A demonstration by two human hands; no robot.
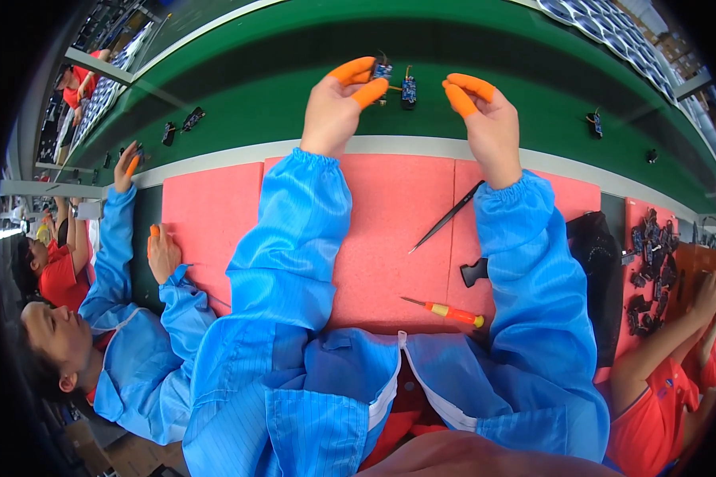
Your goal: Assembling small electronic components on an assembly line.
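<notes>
Left hand: my left hand [338,107] reaches out over the green belt [254,87]. Its thumb and first finger wear orange finger covers and are pinched together on a small dark circuit module [381,71], which it holds at the top edge.

Right hand: my right hand [485,119] is also over the belt, a little to the right of the left one. Its fingers are apart and curved, with orange covers on the tips, and they hold nothing. It is near the parts but does not touch them.

Second module: another small blue and black module [408,90] lies on the belt between my two hands, just beside the one that I hold. I cannot tell if thin wires join the two.

Work mat: a pink mat [390,230] lies between me and the belt, under my blue sleeves.

Tools on the mat: black tweezers [447,217] lie tilted near my right forearm. A screwdriver with orange handle [447,312] lies closer to my body. A small black clip-like piece [474,271] is between them.

Other parts on the belt: more dark modules [192,119] lie to the left, and one [594,122] to the right, well apart from my hands.

Neighbours: a person in a blue coat [127,318] works on my left side, a person in red [660,413] on my right, beside a pile of dark parts [648,270].
</notes>
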